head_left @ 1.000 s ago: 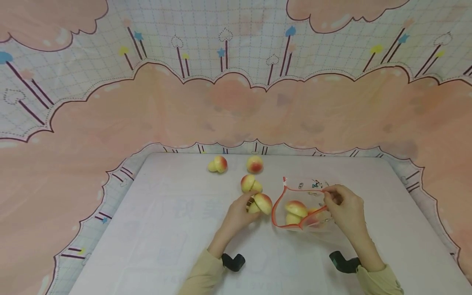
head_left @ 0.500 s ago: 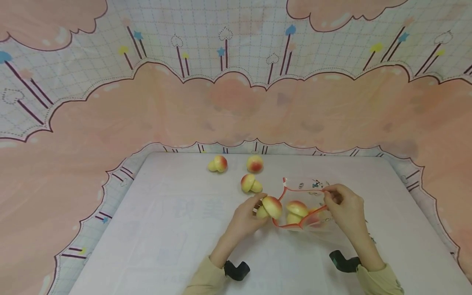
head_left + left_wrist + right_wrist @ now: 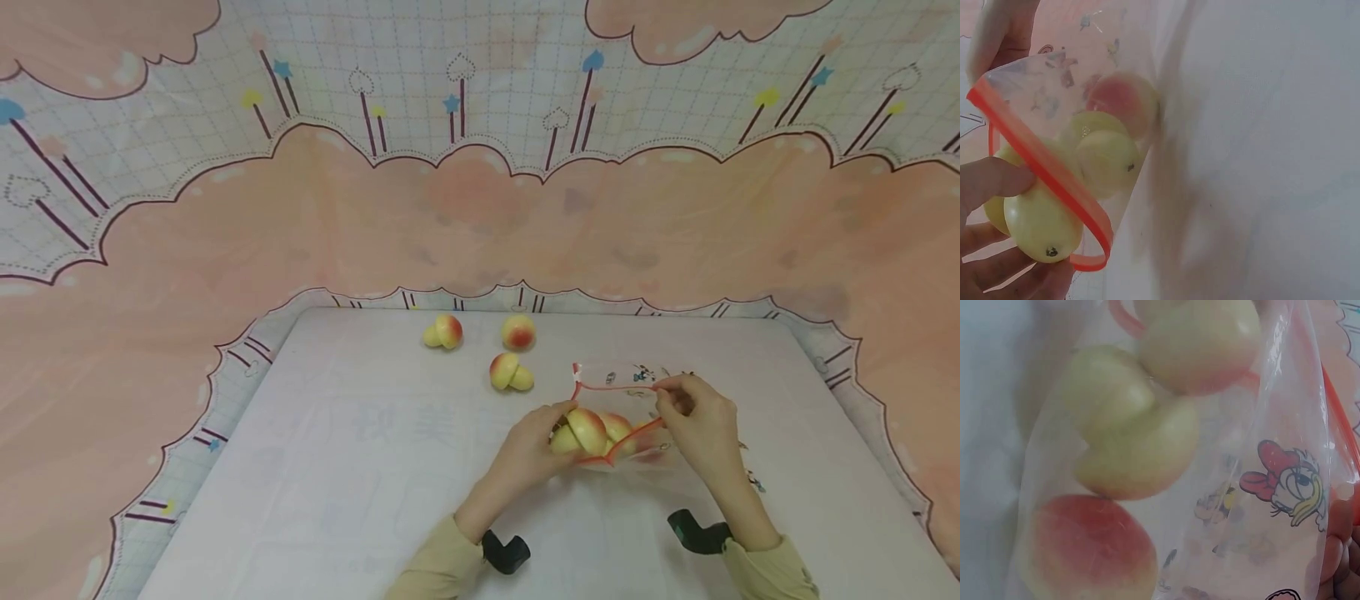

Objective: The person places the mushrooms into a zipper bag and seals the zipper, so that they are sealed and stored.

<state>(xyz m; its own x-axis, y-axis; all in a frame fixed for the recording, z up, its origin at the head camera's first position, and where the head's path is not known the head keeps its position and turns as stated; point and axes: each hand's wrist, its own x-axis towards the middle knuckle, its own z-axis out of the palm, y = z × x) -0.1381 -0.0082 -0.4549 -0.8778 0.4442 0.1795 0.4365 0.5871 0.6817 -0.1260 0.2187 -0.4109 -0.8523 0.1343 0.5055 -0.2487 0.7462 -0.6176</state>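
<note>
My left hand (image 3: pixel 536 446) grips a yellow toy mushroom (image 3: pixel 1044 222) with a reddish cap, fingers and thumb around its stem. The mushroom is at the mouth of a clear zip bag (image 3: pixel 641 400) with a red-orange rim and cartoon prints. My right hand (image 3: pixel 697 417) pinches the far side of that rim, and the mouth gapes toward the left hand. Inside the bag lie another toy mushroom (image 3: pixel 1141 437) and a red-topped one (image 3: pixel 1091 547), seen through the plastic in both wrist views.
Three more toy mushrooms lie toward the back of the white table (image 3: pixel 337 467): one at left (image 3: pixel 443 332), one showing its round cap (image 3: pixel 518 333), and one nearer the bag (image 3: pixel 511 372). Behind the table hangs a patterned cloth (image 3: pixel 480 225).
My left hand has moved right with its toy mushroom, from beside the other loose one to the bag's mouth. The right hand stays nearly still on the rim.
</note>
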